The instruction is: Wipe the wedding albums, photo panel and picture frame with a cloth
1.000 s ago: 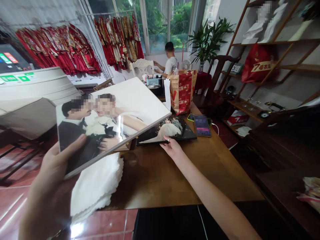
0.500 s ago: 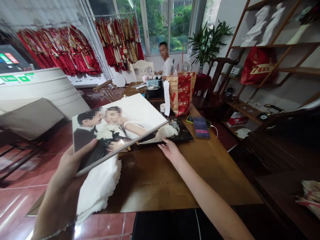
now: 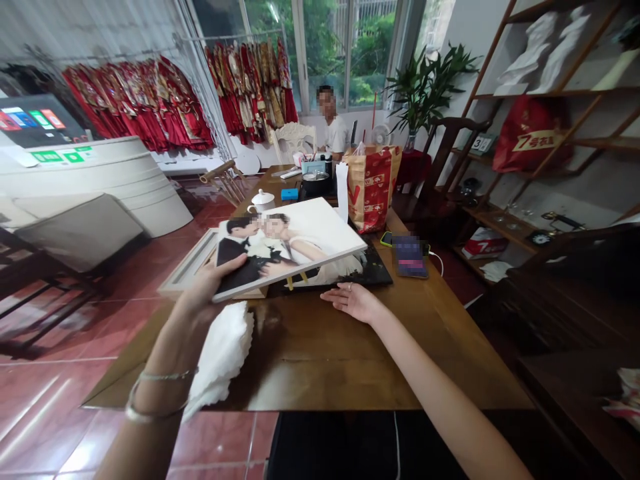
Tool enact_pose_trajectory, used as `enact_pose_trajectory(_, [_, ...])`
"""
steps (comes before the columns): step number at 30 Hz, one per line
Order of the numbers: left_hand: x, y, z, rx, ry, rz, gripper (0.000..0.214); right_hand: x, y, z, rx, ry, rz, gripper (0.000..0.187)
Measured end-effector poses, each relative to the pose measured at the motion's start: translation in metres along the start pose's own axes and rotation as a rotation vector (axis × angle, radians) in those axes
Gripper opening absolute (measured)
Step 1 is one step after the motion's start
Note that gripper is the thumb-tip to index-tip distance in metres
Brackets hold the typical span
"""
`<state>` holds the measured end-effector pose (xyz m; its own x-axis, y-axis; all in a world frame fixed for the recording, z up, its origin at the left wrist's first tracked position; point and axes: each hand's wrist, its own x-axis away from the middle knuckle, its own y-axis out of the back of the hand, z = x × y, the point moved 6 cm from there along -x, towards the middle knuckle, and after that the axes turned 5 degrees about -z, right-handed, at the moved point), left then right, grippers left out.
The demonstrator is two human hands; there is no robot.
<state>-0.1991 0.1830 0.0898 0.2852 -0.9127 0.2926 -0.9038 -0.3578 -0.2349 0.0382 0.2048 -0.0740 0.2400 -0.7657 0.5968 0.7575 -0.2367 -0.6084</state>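
Note:
My left hand [image 3: 213, 288] grips the near left corner of a white-edged wedding photo panel [image 3: 320, 233], thumb on top, and holds it tilted just above the wooden table [image 3: 325, 353]. A white cloth [image 3: 223, 350] hangs from the same hand. Under the panel lies a dark photo panel [image 3: 373, 270] flat on the table. My right hand [image 3: 355, 300] rests with fingers stretched out at the dark panel's near edge. A light picture frame [image 3: 193, 263] lies beneath the raised panel at the table's left side.
A phone [image 3: 410, 257] on a cable lies right of the panels, a red paper bag [image 3: 373, 187] behind them. Further back are a white teapot [image 3: 263, 200], a tea tray and a seated person [image 3: 335, 130]. Wooden shelves stand right, red garments hang left.
My left hand has carried the white photo panel away from my face and down toward the table, over the dark panel. My right hand has stayed at the dark panel's edge.

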Motion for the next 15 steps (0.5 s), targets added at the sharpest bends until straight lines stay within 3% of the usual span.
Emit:
enact_pose_trajectory(8, [-0.039, -0.057, 0.032, 0.081, 0.141, 0.141, 0.012, 0.014, -0.006, 0.012, -0.226, -0.17, 0.103, 0.032])
enact_pose_trajectory(15, [-0.068, -0.084, 0.064, 0.1, 0.204, 0.238, 0.01, 0.03, -0.009, -0.001, -0.528, -0.092, 0.159, 0.037])
